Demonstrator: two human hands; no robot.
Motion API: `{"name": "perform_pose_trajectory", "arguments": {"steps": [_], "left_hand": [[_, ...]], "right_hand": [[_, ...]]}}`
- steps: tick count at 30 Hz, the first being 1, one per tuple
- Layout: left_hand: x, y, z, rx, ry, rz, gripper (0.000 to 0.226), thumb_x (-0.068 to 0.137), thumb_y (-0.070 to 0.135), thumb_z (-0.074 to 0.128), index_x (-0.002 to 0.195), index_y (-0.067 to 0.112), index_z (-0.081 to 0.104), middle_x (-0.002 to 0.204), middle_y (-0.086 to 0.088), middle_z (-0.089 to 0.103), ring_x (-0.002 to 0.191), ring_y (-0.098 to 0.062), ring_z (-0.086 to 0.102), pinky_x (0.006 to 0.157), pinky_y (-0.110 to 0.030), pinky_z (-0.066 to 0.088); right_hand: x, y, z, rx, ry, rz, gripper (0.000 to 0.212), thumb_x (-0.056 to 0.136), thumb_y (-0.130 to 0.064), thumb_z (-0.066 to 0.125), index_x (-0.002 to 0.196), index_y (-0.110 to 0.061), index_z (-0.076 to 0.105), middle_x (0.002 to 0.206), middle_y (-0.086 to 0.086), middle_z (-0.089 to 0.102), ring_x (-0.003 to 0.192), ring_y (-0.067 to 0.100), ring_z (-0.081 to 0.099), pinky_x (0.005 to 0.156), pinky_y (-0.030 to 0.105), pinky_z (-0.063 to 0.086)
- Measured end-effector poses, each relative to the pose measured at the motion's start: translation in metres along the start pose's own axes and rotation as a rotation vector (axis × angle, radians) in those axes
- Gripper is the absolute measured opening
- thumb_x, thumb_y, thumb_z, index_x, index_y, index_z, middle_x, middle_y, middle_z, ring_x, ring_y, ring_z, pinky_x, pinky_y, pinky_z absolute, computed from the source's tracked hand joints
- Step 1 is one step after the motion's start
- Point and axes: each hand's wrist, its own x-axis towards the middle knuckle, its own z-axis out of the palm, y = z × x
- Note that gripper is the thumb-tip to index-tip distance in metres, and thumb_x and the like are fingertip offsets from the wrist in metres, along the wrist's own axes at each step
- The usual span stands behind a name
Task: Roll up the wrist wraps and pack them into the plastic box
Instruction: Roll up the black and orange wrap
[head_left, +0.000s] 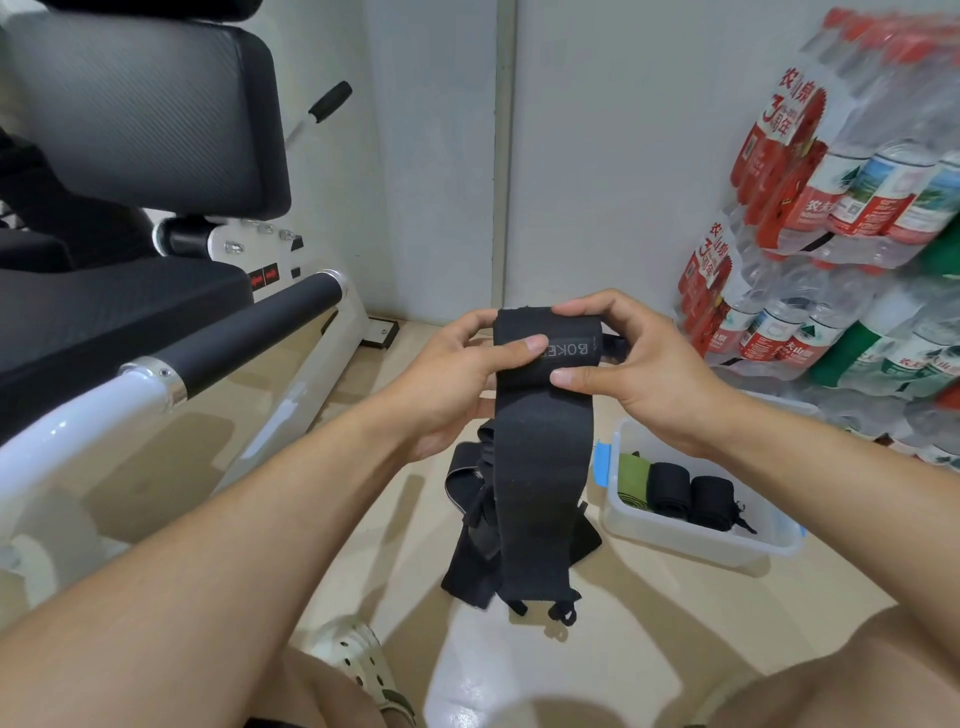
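Fingers (574, 310) of both hands curl round the top end of a black wrist wrap (543, 447) at the centre of the frame, thumbs pressed to its face on either side of a white printed label. The left hand (457, 379) pinches the wrap's left edge; the right hand (644, 374) grips the right, where a roll appears to be starting. The free length hangs down to a heap of loose black wraps (475, 519) on the pale floor (675, 613). At lower right, a clear plastic box (691, 540) holds one green roll (634, 475) and two black rolls (691, 493) side by side. A gym bench (156, 156) fills the upper left; packs of bottled water (857, 208) stack along the right edge. Rolling well likely means keeping both edges level and the hanging strip taut, so the coil stays tight enough to fit beside the others.
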Motion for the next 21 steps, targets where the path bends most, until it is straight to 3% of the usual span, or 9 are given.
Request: {"name": "perform_pose_trajectory", "arguments": {"steps": [6, 10, 13, 21], "left_hand": [[0.003, 0.0, 0.005, -0.037, 0.044, 0.048, 0.045, 0.089, 0.003, 0.073, 0.13, 0.008, 0.057, 0.125, -0.018, 0.068, 0.094, -0.026, 0.074, 0.078, -0.043, 0.063], [0.003, -0.001, 0.005, 0.004, 0.013, 0.108, 0.045, 0.088, -0.001, 0.074, 0.129, 0.01, 0.058, 0.127, -0.015, 0.064, 0.096, -0.022, 0.074, 0.08, -0.044, 0.063], [0.002, -0.001, 0.004, 0.039, -0.006, 0.142, 0.045, 0.086, -0.003, 0.074, 0.127, 0.012, 0.059, 0.131, -0.014, 0.061, 0.097, -0.022, 0.073, 0.079, -0.041, 0.062], [0.004, -0.006, 0.003, 0.0, -0.04, 0.075, 0.059, 0.084, -0.008, 0.073, 0.135, 0.015, 0.053, 0.131, -0.007, 0.064, 0.103, -0.018, 0.073, 0.079, -0.039, 0.06]], "right_hand": [[0.0, -0.001, -0.006, -0.033, -0.01, -0.01, 0.057, 0.074, 0.008, 0.082, 0.121, -0.02, 0.066, 0.118, -0.001, 0.069, 0.099, 0.003, 0.07, 0.08, 0.021, 0.057], [-0.001, 0.001, -0.009, 0.139, -0.035, 0.119, 0.069, 0.073, -0.025, 0.079, 0.138, -0.025, 0.057, 0.129, -0.001, 0.067, 0.116, 0.014, 0.068, 0.093, 0.036, 0.058], [-0.002, 0.003, -0.011, 0.21, -0.108, 0.219, 0.061, 0.081, -0.04, 0.07, 0.138, -0.024, 0.055, 0.132, 0.003, 0.068, 0.116, 0.024, 0.069, 0.091, 0.042, 0.058], [-0.001, 0.005, -0.012, 0.191, -0.044, 0.123, 0.054, 0.076, -0.02, 0.077, 0.127, -0.018, 0.061, 0.128, 0.012, 0.065, 0.115, 0.023, 0.069, 0.087, 0.038, 0.06]]}}
